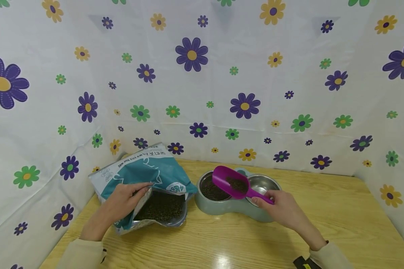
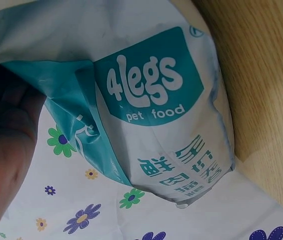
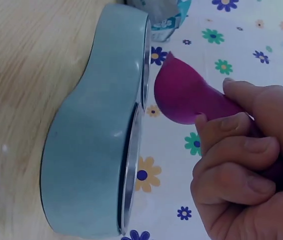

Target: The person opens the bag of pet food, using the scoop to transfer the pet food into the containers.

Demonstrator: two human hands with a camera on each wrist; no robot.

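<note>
In the head view my right hand grips the handle of a magenta scoop that carries some brown kibble. The scoop is over a grey-green double pet bowl, across its left bowl and the middle. Kibble lies in the left steel bowl; bare metal shows in the right steel bowl. My left hand pinches the upper edge of the mouth of a teal and white pet food bag. The bag lies on its side, its opening toward me, with kibble inside.
A light wooden table carries the bag on the left and the double bowl right beside it. Behind and on both sides hangs a white cloth printed with flowers, meeting the table's back edge.
</note>
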